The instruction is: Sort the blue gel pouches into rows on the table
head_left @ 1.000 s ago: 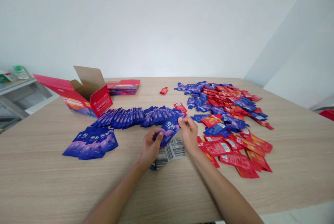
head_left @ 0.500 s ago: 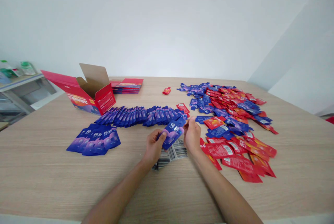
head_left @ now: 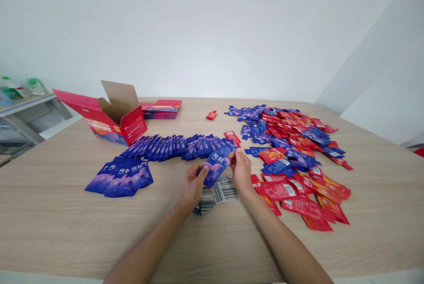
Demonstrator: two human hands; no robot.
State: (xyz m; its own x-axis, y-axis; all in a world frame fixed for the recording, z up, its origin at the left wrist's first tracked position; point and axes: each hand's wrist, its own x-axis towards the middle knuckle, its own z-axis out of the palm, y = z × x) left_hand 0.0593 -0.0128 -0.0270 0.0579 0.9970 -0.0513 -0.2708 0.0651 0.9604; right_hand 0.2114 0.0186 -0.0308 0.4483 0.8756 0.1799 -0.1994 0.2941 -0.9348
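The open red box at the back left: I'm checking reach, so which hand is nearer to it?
Left. The left hand grips the blue packet on the side toward the open red box; the right hand pinches the packet's far end, farther away.

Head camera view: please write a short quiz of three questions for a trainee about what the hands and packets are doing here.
1. True or false: both hands grip one blue sachet.
2. What lies on the table under the hands? A) barcode labels B) scissors C) a cup
3. Which colour are the sachets lined up by the open red box?

Key: 1 true: left hand, right hand. 2 A, barcode labels. 3 blue, row of sachets.
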